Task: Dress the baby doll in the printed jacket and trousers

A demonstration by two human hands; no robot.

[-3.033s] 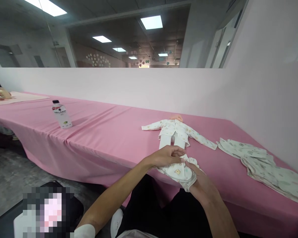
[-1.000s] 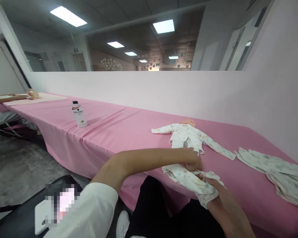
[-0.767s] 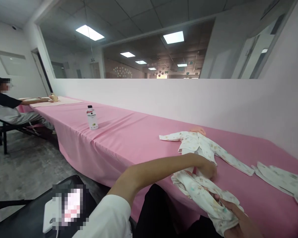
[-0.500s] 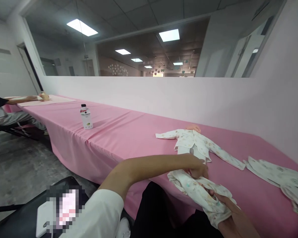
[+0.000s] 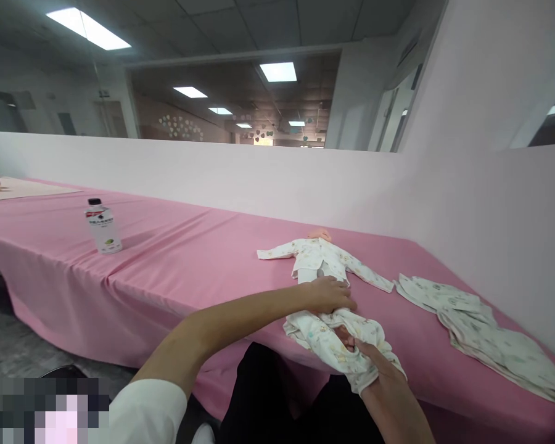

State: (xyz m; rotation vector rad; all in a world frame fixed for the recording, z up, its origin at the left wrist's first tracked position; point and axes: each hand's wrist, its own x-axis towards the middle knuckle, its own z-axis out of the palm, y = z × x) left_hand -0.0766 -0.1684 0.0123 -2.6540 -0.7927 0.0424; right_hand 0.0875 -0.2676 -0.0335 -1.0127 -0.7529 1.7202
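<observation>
A doll (image 5: 320, 234) lies on its back on the table, in a white baby shirt (image 5: 317, 254) with small prints, its sleeves spread wide. My left hand (image 5: 329, 295) is at the doll's lower body, palm down, fingers curled; what lies beneath them is hidden. Just nearer to me, a gathered white printed baby garment (image 5: 312, 330) is bunched over the table's front edge. My right hand (image 5: 382, 364) grips it, thumb on top and part of the hand inside the cloth. Skin-toned fingers show through the opening.
Another pale printed garment (image 5: 476, 327) lies flat at the right. A labelled bottle (image 5: 104, 228) with a black cap stands to the left on the pink tablecloth (image 5: 203, 253). The white wall (image 5: 213, 176) borders the table's far side. My legs are under the front edge.
The view has turned right, so surroundings shift left and the person at the far left is mostly out of view. My left hand has lifted from the bunched garment toward the doll's lower body.
</observation>
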